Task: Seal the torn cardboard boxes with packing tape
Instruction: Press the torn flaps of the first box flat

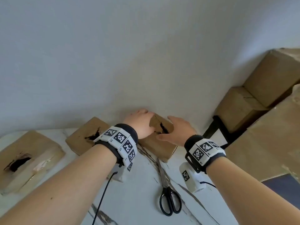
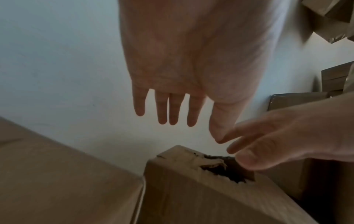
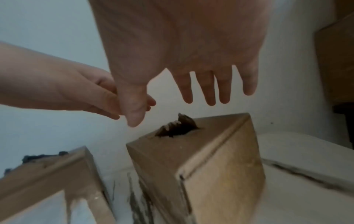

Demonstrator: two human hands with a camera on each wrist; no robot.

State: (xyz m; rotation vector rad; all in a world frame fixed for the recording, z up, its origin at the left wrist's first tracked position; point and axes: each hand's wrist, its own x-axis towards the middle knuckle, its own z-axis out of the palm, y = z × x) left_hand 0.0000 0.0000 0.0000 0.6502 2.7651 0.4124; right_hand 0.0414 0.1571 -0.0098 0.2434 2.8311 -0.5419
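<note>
A small brown cardboard box [image 1: 162, 148] stands on the white marble-look table [image 1: 138, 200] against the wall, with a dark jagged tear [image 1: 163, 127] in its top. My left hand [image 1: 141, 119] hovers over the box's far left corner and my right hand [image 1: 177, 129] over its right side. In the left wrist view the left hand [image 2: 193, 113] has straight, spread fingers above the box [image 2: 182, 189] and its tear [image 2: 226, 171]. The right hand [image 3: 184, 84] is likewise spread above the box [image 3: 210, 174]. Neither hand holds anything.
Two more torn boxes sit to the left, the middle one [image 1: 81, 138] and a flatter one [image 1: 37, 148] with a hole. Black scissors [image 1: 169, 200] lie on the table near me. Large cardboard boxes [image 1: 267, 135] are stacked at the right.
</note>
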